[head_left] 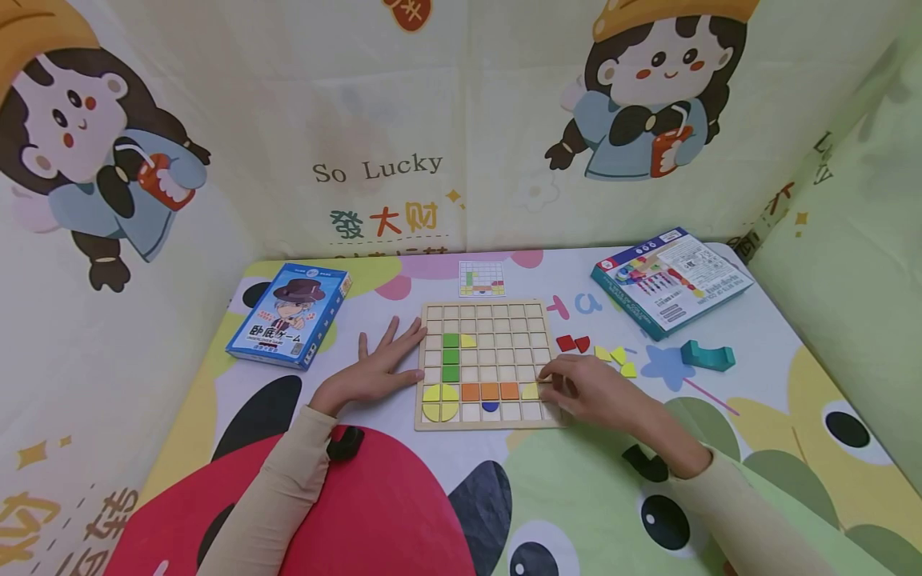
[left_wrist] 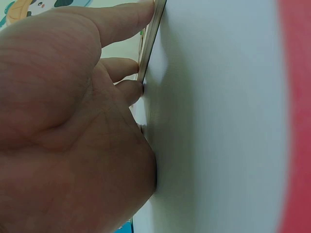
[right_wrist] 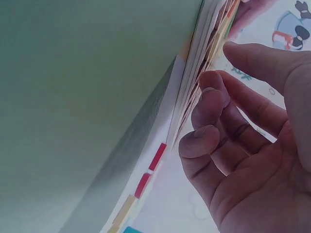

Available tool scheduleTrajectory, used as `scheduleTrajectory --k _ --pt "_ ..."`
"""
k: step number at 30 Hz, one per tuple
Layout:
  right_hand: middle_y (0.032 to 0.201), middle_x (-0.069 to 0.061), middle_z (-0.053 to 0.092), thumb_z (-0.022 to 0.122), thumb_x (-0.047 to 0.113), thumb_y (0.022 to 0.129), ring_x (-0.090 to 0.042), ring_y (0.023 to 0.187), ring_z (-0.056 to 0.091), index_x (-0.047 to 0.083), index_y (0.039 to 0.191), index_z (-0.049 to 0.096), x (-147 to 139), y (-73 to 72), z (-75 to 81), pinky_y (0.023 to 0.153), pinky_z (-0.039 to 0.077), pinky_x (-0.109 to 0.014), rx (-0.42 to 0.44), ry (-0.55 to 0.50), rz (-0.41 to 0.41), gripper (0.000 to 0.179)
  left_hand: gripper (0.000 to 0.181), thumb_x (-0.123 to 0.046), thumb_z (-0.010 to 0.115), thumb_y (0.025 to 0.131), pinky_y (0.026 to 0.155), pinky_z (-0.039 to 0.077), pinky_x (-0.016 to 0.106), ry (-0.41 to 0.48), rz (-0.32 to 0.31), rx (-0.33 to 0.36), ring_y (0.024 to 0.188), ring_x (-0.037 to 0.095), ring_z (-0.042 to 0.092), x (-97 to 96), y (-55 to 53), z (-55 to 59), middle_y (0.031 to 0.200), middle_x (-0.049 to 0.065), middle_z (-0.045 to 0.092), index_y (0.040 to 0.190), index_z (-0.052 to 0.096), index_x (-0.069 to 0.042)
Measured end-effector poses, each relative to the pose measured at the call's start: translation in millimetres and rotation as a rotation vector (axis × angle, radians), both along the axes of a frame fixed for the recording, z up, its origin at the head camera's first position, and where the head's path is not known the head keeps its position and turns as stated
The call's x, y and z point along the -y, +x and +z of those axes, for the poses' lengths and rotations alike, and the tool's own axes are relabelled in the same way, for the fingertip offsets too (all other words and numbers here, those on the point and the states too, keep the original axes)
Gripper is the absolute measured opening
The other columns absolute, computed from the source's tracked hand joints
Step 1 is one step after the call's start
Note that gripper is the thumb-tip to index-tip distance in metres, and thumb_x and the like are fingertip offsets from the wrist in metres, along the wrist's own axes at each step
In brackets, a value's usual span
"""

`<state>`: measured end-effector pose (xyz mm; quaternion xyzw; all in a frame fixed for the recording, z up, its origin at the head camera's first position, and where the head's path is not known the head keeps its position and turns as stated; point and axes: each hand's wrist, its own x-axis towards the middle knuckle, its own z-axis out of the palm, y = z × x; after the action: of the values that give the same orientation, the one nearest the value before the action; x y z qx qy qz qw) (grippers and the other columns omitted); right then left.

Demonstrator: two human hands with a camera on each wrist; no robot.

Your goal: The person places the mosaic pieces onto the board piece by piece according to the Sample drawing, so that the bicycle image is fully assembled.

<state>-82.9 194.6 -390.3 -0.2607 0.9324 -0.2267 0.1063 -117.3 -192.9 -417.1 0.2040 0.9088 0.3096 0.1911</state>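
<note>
A wooden grid board (head_left: 490,426) lies flat on the table, holding a column of green squares (head_left: 450,358), a row of orange squares (head_left: 490,391), a yellow circle of quarter pieces (head_left: 440,402), a blue half-round piece (head_left: 491,406) and a yellow piece (head_left: 468,341). With fingers spread, my left hand (head_left: 370,372) rests along the board's left edge, thumb and fingertips against it. My right hand (head_left: 594,392) hovers at the right edge, beside another yellow piece (head_left: 529,391). Its fingers are loosely bent, and the right wrist view shows a gap between thumb and index fingertip, with nothing held.
Red pieces (head_left: 574,343) and several yellow pieces (head_left: 618,356) lie beyond my right hand. Farther right are a teal block (head_left: 707,356) and a teal-sided box (head_left: 670,280). A blue box (head_left: 291,316) lies left, and a pattern card (head_left: 482,279) behind the board.
</note>
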Motion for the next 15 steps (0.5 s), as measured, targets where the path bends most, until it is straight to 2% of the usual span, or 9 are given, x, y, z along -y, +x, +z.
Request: scheduleTrajectory --k 8,15 --pt "0.085 0.007 0.067 0.082 0.020 0.093 -0.010 0.078 0.057 0.010 0.118 0.076 -16.1 -6.6 1.6 0.063 0.052 -0.020 0.001 -0.019 -0.031 0.027 0.084 -0.040 0.064 0.103 0.119 -0.025 0.077 0.000 0.003 0.006 0.167 0.040 -0.016 -0.1 -0.1 0.0 0.182 0.006 0.006 0.171 0.019 -0.021" --pt "0.088 0.005 0.067 0.081 0.018 0.094 -0.011 0.080 0.056 0.009 0.119 0.076 -39.5 -16.3 0.7 0.066 0.051 -0.020 -0.029 -0.018 -0.071 0.027 0.084 -0.040 0.063 0.103 0.119 -0.025 0.077 -0.004 0.001 0.001 0.167 0.040 -0.016 -0.3 0.0 -0.3 0.182 0.006 0.006 0.172 0.018 -0.021"
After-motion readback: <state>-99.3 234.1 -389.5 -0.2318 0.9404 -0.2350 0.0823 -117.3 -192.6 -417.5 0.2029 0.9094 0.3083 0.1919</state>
